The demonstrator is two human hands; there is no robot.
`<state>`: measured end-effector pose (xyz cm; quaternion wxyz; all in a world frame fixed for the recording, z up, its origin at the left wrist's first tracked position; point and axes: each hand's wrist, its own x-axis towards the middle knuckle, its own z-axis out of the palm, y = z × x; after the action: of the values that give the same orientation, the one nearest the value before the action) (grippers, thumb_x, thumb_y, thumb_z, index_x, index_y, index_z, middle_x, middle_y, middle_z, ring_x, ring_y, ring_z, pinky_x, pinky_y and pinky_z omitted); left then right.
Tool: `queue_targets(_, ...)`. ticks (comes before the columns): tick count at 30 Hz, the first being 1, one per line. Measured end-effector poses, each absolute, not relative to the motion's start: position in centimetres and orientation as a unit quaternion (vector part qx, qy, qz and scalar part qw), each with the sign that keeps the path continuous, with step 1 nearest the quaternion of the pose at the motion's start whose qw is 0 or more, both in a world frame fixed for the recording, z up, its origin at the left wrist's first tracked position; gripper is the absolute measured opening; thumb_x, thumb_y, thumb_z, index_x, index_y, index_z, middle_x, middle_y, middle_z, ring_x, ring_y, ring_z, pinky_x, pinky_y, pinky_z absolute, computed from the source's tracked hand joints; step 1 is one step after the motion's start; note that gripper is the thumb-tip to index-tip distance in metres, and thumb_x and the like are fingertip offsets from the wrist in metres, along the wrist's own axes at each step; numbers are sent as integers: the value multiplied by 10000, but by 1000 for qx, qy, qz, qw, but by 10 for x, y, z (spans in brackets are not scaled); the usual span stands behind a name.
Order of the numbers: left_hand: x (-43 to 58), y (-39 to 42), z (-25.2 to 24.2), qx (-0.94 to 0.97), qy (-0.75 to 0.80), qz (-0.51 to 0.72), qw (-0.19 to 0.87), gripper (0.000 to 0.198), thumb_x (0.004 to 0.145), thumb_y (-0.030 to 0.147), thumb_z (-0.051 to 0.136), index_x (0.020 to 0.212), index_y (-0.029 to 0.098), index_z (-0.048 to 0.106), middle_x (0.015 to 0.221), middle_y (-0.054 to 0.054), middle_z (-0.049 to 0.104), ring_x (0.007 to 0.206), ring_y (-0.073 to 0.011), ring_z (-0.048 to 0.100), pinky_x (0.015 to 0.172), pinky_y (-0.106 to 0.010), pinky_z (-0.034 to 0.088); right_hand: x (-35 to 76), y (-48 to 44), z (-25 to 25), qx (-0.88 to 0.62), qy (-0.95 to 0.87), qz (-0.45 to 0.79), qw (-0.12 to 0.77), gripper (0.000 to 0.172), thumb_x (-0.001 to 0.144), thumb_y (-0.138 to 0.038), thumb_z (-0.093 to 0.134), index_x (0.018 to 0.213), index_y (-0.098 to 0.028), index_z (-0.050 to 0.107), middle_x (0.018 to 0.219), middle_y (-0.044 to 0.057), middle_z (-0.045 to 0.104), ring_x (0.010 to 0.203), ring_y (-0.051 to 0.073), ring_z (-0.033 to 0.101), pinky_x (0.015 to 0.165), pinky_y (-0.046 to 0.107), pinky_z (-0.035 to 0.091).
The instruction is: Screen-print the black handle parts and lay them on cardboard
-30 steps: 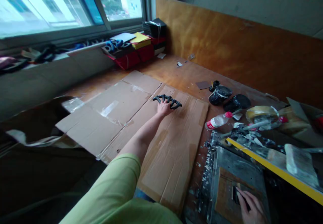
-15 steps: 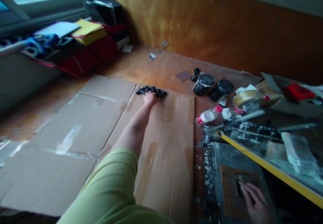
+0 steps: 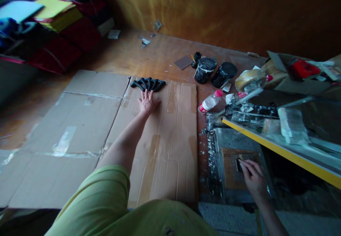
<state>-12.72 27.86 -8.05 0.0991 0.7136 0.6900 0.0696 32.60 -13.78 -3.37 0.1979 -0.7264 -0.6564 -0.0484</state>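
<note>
A black fan-shaped piece with curved ribs lies on the far end of the flattened cardboard. My left hand rests flat on the cardboard just below it, fingers spread, fingertips at its near edge. My right hand lies on a brown plate set in a grey paint-spattered machine bed, fingers curled over a small dark piece; whether they grip it is unclear.
Two black ink tubs and a plastic bottle with a red cap stand right of the cardboard. A yellow-edged frame slants over the machine, a tape roll behind it. Stacked red and yellow sheets sit far left.
My left hand has let go of the black ribbed piece and drawn back, fingers now spread on the cardboard. The view has tilted downward. My right hand stays on the brown plate.
</note>
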Motion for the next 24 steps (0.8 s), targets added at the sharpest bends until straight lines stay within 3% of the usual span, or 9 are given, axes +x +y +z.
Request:
queue_targets(14,-80,124,-55,711,690,106,82,712,906,587,409,1489,179,375,1582,-145,319,1478,-323,220,1160,-535,234,338,-131,-32,-644,-726,18,240,303,968,-300,475,1131,-219,717,1000,96,637,960,226,555,883,386,474)
queue_targets(21,3,40,-4,731,655,169,85,522,929,469,473,1328,143,554,1401,-144,560,1317,-248,497,1123,-373,353,358,-126,-34,-530,-803,82,258,249,901,-329,611,1095,-223,725,1103,93,660,1038,270,506,913,448,430)
queue_targets(24,40,9,23,726,650,201,105,466,926,471,492,1258,167,613,1305,-120,641,1219,-246,587,1060,-367,422,360,-125,-36,-523,-814,73,243,237,899,-320,618,1088,-222,720,1130,83,662,1063,272,484,911,446,388)
